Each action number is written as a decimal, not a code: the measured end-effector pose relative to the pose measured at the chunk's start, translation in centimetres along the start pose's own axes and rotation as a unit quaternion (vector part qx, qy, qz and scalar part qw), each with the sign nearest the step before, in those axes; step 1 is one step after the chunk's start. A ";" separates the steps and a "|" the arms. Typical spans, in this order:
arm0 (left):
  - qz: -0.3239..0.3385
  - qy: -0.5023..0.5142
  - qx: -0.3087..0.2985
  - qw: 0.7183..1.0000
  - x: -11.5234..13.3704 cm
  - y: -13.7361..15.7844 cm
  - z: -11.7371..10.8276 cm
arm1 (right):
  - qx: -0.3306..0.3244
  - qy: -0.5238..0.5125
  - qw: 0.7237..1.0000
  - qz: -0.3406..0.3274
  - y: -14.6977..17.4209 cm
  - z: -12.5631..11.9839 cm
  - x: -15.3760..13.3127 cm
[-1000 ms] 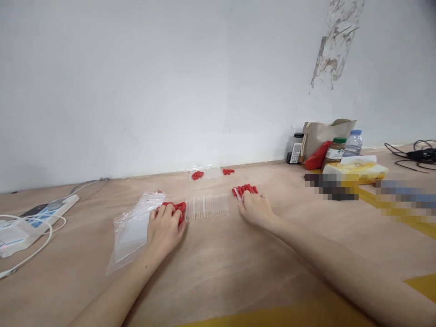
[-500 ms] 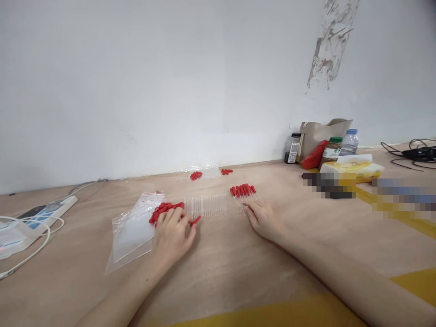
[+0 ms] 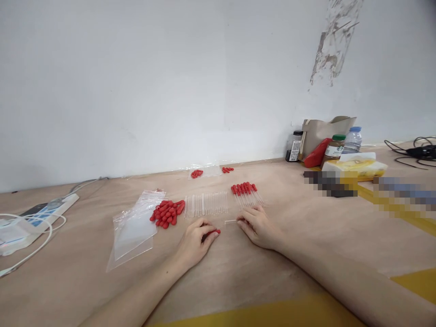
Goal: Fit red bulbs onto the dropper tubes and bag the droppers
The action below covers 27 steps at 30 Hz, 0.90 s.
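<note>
My left hand (image 3: 199,238) is closed in a pinch on a red rubber dropper bulb (image 3: 218,231), its end poking out past the fingertips. Facing it across a small gap, my right hand (image 3: 259,227) pinches a thin clear dropper tube (image 3: 230,221) that points left. Behind the hands lies a row of bare clear tubes (image 3: 206,204). A heap of loose red bulbs (image 3: 167,212) sits left of that row. To its right, several droppers (image 3: 244,190) lie side by side, each a clear tube with a red bulb on its far end.
Clear plastic bags (image 3: 134,231) lie at the left, with a power strip (image 3: 20,234) and white cables beyond. Small groups of red bulbs (image 3: 196,174) rest near the wall. At the right back stand bottles, a bag (image 3: 315,136) and a tissue pack (image 3: 354,169).
My left hand has moved right, away from the heap, carrying a red bulb. My right hand has drawn back slightly from the finished-looking droppers, and a clear tube now shows in its fingers.
</note>
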State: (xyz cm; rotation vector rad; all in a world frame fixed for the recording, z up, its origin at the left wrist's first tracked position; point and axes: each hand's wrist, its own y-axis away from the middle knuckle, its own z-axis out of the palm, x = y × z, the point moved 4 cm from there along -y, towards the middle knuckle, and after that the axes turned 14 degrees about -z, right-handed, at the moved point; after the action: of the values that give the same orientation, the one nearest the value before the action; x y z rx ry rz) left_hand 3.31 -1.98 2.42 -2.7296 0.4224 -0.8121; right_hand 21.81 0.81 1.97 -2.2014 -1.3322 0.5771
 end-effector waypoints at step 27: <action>0.058 -0.035 0.001 0.998 1.4 0.3 0.1 | -0.004 -0.053 0.998 -0.044 -0.6 0.3 -0.6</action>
State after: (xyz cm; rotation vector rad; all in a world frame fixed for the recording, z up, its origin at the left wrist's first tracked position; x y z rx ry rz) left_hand 4.44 -2.70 2.99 -2.6936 0.5599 -0.6851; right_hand 20.97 0.60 2.14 -2.1323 -1.4811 0.6641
